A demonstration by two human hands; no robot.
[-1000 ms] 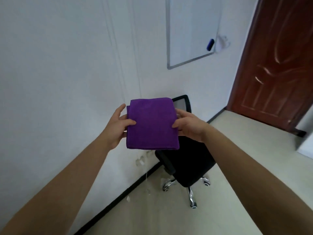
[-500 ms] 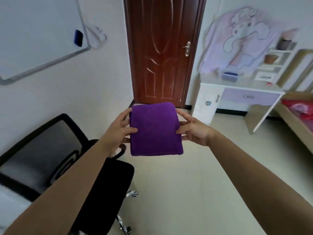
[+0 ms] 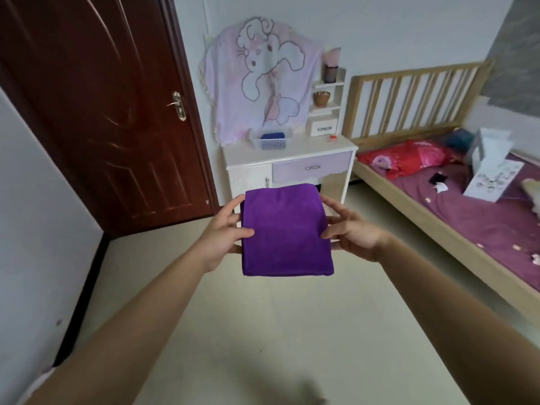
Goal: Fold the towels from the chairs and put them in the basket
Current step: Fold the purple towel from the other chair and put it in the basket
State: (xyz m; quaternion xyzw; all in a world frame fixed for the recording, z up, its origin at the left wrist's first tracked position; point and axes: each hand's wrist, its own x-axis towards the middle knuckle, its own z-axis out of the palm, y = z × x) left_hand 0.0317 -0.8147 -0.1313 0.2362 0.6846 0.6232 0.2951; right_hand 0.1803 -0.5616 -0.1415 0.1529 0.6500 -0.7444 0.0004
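Observation:
A purple towel point(image 3: 285, 230), folded into a flat square, is held level in front of me at chest height. My left hand point(image 3: 223, 229) grips its left edge, thumb on top. My right hand point(image 3: 352, 232) holds its right edge the same way. Straight ahead, a small pale basket point(image 3: 270, 144) with something blue inside it stands on a white dresser point(image 3: 251, 157) against the far wall. The chairs are out of view.
A dark wooden door point(image 3: 96, 112) is shut at the left. A wooden bed point(image 3: 438, 211) with purple sheet, red pillow and papers fills the right. A pink cartoon cloth point(image 3: 260, 80) hangs behind the dresser. Open beige floor point(image 3: 263, 331) lies between me and the dresser.
My view has swung right, from the black office chair and whiteboard past the door to the dresser and bed. Both hands keep the same hold on the folded towel.

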